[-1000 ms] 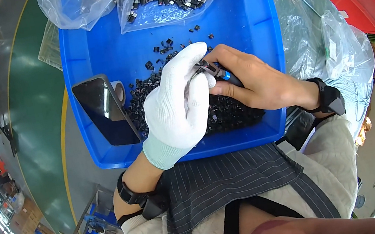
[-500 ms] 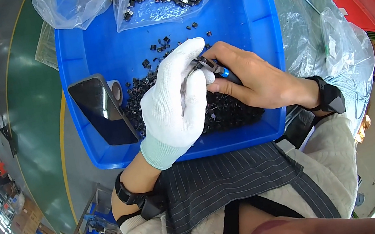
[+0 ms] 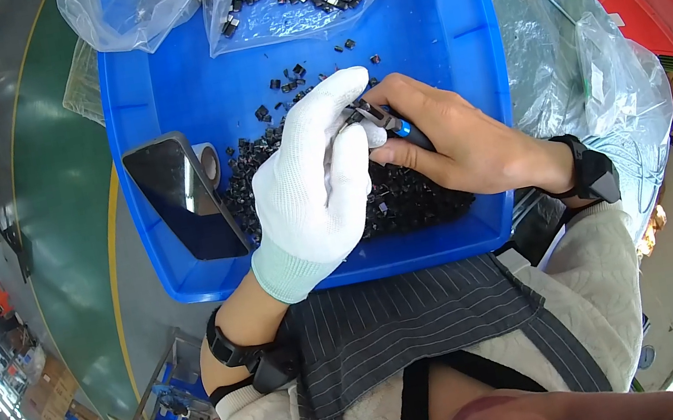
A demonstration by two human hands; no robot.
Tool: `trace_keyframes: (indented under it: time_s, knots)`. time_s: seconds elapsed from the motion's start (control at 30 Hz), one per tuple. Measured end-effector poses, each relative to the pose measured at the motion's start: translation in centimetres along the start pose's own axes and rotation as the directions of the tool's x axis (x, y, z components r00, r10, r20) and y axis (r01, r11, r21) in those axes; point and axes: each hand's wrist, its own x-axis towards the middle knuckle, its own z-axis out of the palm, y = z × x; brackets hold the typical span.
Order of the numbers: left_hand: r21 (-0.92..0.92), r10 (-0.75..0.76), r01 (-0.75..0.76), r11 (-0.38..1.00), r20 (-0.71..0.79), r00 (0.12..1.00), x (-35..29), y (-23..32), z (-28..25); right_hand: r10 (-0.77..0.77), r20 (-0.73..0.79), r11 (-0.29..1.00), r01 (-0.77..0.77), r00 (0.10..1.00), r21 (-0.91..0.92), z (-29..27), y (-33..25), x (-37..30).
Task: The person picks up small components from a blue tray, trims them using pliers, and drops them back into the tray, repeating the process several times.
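My left hand [image 3: 309, 183], in a white knit glove, is closed over the blue bin, its fingers curled around a small part that they mostly hide. My bare right hand [image 3: 459, 139] grips a pair of cutting pliers [image 3: 401, 127] with dark and blue handles. The pliers' jaws reach in between the gloved thumb and fingers of my left hand, at the small part. Below both hands lies a heap of small black parts [image 3: 416, 203]. Whether the jaws are closed cannot be made out.
The blue bin [image 3: 187, 79] also holds a phone [image 3: 183, 199] leaning on its left side, beside a white roll [image 3: 208, 162]. A clear plastic bag [image 3: 302, 14] of black parts lies across its far end. Plastic sheeting [image 3: 625, 83] covers things on the right.
Both hands stay in nearly the same place. The left fingers have shifted very slightly around the plier tips.
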Motion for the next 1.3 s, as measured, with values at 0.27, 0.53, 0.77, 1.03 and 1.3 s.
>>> trace_keyframes:
  time_s: [0.27, 0.53, 0.77, 1.03, 1.3]
  knots:
    - [0.002, -0.037, 0.037, 0.999, -0.007, 0.999, 0.2, 0.1, 0.0, 0.016, -0.040, 0.999, -0.018, 0.999, -0.048, 0.4, -0.2, 0.0]
    - [-0.119, -0.150, 0.154, 0.981, 0.045, 0.988, 0.4, 0.8, -0.3, 0.034, -0.048, 0.994, -0.039, 0.998, -0.105, 0.6, -0.4, -0.1]
    - [-0.242, -0.194, 0.195, 0.950, 0.031, 0.981, 0.6, 1.4, -0.4, 0.076, -0.036, 0.993, -0.079, 0.996, -0.093, 0.7, -0.8, 0.2]
    - [-0.569, -0.301, 0.314, 0.760, 0.119, 0.946, 0.4, 0.2, -2.2, 0.180, 0.119, 0.964, -0.200, 0.976, 0.177, -0.2, -1.3, 0.5]
    - [-0.583, -0.391, 0.415, 0.698, 0.174, 0.904, 0.8, 0.7, -2.2, 0.098, 0.085, 0.983, -0.110, 0.992, 0.146, 0.1, -1.2, 0.5]
